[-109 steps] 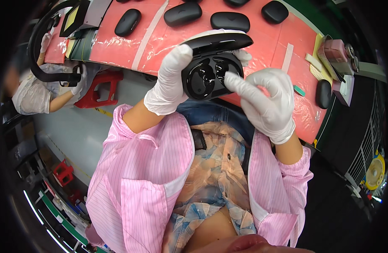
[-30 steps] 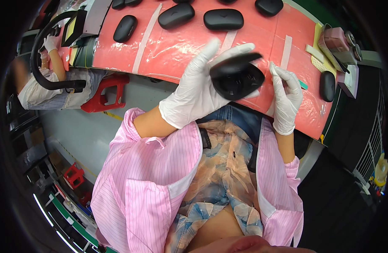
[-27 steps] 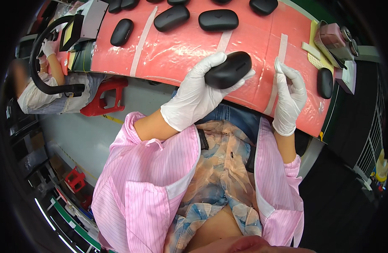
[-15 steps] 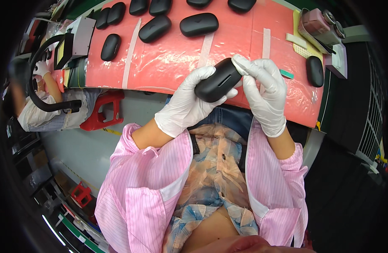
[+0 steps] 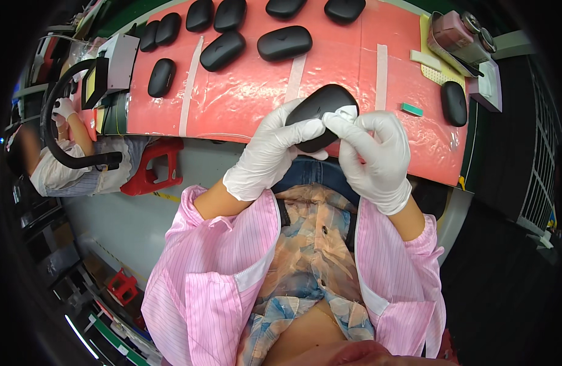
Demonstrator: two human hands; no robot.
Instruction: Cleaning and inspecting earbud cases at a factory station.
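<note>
A black, smooth, rounded case [image 5: 325, 99] is tilted above the near edge of the table. My left hand [image 5: 265, 149], in a white glove, is closed round its left side, the thumb lying across its face. My gloved right hand [image 5: 378, 152] pinches a small white cloth [image 5: 348, 112] and presses it on the case's face near the right edge. The fingertips of both hands meet there and partly hide the case. Several similar black cases, one of them a large oval case [image 5: 285, 43], lie spread over the table beyond my hands.
A pink-red, plastic-covered table [image 5: 336, 70] carries pale tape strips. At right lie a small green block [image 5: 411, 110], another black case [image 5: 454, 104] and a tray with bottles [image 5: 455, 30]. At left are a black curved hose [image 5: 49, 122], a red stool [image 5: 159, 168] and a co-worker [image 5: 67, 152].
The case has been turned in my left hand, so its slot no longer shows. My right hand has moved from its upper end down onto its face, with the white cloth now visible.
</note>
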